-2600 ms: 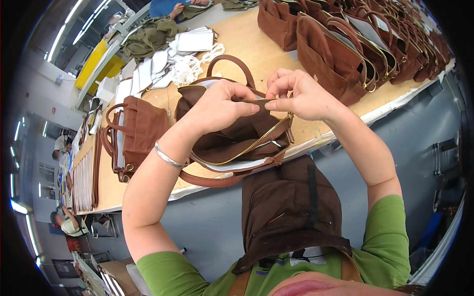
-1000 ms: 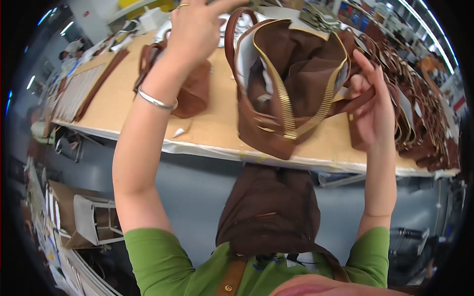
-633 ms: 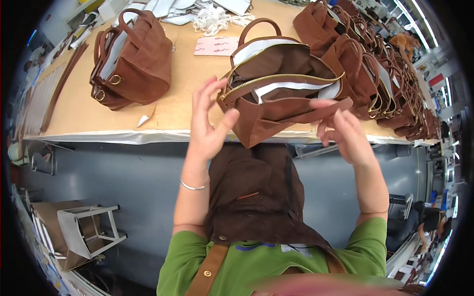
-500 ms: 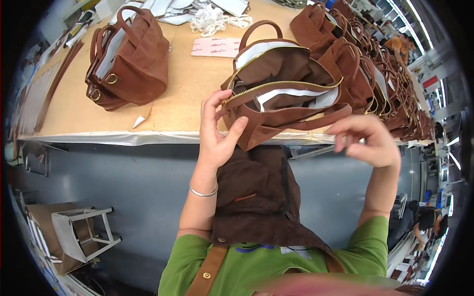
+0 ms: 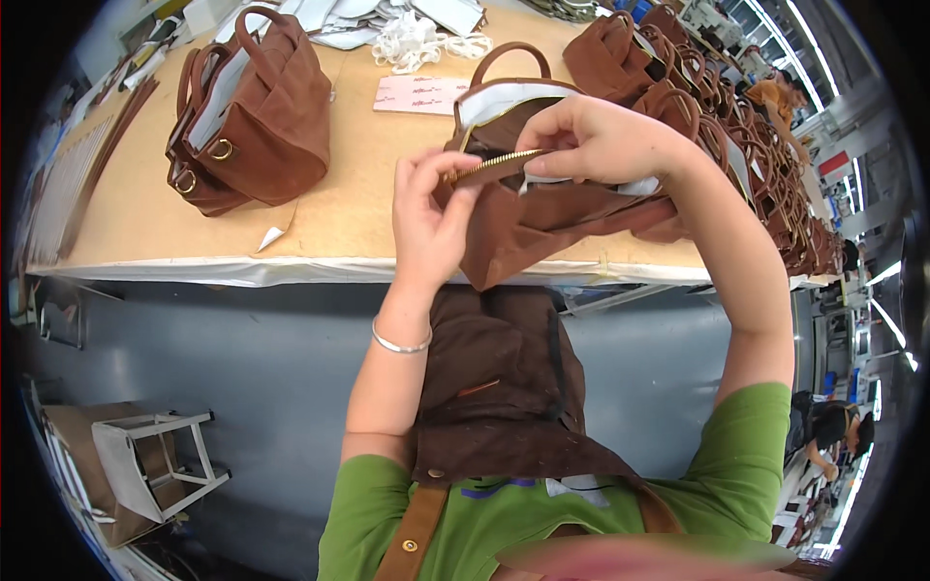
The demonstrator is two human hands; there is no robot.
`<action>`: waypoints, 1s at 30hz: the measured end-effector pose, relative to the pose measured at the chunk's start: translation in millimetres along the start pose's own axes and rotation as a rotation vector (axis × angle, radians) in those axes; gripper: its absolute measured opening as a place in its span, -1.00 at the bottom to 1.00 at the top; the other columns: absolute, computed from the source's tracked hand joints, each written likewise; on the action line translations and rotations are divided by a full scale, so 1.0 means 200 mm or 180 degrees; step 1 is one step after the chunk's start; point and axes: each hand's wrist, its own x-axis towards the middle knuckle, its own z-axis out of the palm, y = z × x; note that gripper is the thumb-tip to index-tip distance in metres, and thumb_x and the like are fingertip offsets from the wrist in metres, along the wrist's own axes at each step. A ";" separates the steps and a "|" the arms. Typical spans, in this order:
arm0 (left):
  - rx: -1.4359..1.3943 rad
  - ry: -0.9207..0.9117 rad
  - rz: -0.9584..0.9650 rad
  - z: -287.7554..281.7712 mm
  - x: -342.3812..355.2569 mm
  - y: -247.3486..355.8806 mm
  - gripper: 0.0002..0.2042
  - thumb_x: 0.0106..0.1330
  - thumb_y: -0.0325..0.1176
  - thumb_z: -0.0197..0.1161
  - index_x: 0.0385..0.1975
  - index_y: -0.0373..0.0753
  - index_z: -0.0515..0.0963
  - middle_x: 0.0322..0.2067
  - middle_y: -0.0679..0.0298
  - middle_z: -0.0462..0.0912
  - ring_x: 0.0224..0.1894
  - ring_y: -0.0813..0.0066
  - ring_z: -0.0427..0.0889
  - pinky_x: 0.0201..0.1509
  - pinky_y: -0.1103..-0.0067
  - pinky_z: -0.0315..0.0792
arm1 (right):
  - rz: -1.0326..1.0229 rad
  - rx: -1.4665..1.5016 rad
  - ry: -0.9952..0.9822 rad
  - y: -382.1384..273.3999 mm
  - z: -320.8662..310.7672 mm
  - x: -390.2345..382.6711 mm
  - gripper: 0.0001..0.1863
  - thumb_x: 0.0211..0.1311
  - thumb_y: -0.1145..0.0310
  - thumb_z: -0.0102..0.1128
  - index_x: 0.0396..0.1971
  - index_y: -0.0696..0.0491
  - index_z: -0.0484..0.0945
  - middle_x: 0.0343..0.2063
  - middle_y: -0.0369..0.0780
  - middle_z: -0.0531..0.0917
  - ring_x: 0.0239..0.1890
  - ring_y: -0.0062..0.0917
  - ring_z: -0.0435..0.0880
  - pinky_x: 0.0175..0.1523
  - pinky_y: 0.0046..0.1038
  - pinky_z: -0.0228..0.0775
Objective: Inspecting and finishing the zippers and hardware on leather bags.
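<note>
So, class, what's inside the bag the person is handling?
Dark brown lining shows, with white material along the far side. The right hand and zipper strip cover much of the rest; the bottom cannot be seen.

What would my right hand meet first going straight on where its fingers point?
Most likely your left hand, at its fingertips: the right hand points leftward along the gold-toothed zipper both hands hold. Depth is unclear in this single view, so it might pass above.
</note>
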 end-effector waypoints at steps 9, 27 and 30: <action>0.0197 -0.0716 -0.0060 -0.04 0.15 0.04 -0.82 0.16 -0.38 0.33 -0.24 -0.20 0.63 -0.04 0.19 0.32 -0.03 0.42 0.39 -0.03 0.53 0.38 | 0.0483 0.0957 0.0143 0.04 -0.01 0.00 -0.84 0.22 0.36 0.24 -0.25 0.08 0.63 -0.51 -0.47 0.55 -0.51 -0.83 0.41 -0.45 -0.72 0.26; 0.0896 -0.0417 0.0239 0.00 0.29 -0.04 -0.92 0.15 -0.30 0.29 -0.44 -0.12 0.61 -0.09 0.25 0.48 0.00 0.22 0.41 0.03 0.33 0.25 | 0.0866 0.1252 0.0078 0.02 -0.05 0.10 -0.85 0.19 0.33 0.26 -0.38 0.10 0.60 -0.59 -0.45 0.49 -0.61 -0.81 0.35 -0.50 -0.72 0.16; 0.1042 -0.0550 0.0282 -0.01 0.30 -0.03 -0.91 0.18 -0.34 0.28 -0.43 -0.19 0.58 -0.07 0.21 0.48 -0.01 0.27 0.41 0.01 0.40 0.30 | 0.0922 0.1102 0.0119 0.02 -0.04 0.11 -0.84 0.20 0.31 0.25 -0.38 0.11 0.60 -0.59 -0.46 0.48 -0.59 -0.81 0.35 -0.49 -0.71 0.17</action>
